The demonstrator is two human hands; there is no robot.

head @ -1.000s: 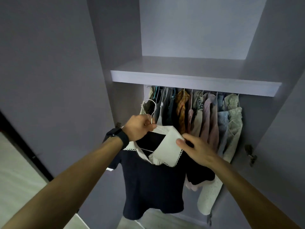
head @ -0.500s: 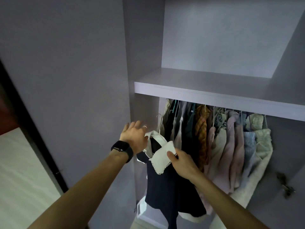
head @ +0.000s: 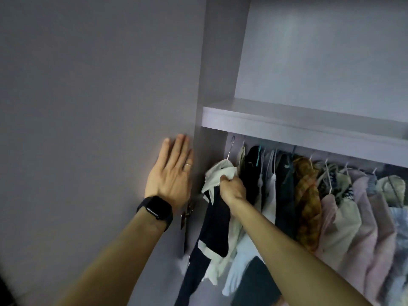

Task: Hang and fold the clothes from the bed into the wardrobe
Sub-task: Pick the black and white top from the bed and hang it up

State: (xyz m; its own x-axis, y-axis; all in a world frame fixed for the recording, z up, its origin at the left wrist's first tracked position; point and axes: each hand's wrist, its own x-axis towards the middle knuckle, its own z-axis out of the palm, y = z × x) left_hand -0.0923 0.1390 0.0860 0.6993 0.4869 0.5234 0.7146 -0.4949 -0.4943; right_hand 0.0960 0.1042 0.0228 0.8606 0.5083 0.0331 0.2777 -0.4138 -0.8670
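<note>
Pressing flat on the wardrobe door (head: 99,107) w/ my L hand (head: 171,171): fingers straight and close together, palm on the panel, right by the door's inner edge, holding nothing. Thin ring (head: 188,165) on one finger, black watch (head: 155,209) on that wrist. A metal hinge (head: 186,214) shows just below the wrist, btwn door and cabinet side.

My R hand (head: 233,189) is clenched round the white collar (head: 218,175) of the navy top (head: 217,228), bunching the fabric at the neck. The top hangs at the far left end of the clothes row, inside the hanging compartment under the shelf (head: 287,127). Its dark body and a white-trimmed edge drop down past my R forearm. Its wire hanger hook (head: 230,147) sticks up above the collar, tilted, reaching toward the shelf's underside. I can't tell if it sits on a rail, since the shelf lip hides that.

Right of the top, approx touching it, comes a black garment (head: 250,171). Then pale tops on white hangers, an orange plaid piece (head: 305,195) and pink items (head: 364,217) further along, all packed close. Some light cloth (head: 238,272) hangs low beside the navy top's hem. It's blurred, so I can't say which garment it belongs to.
</note>
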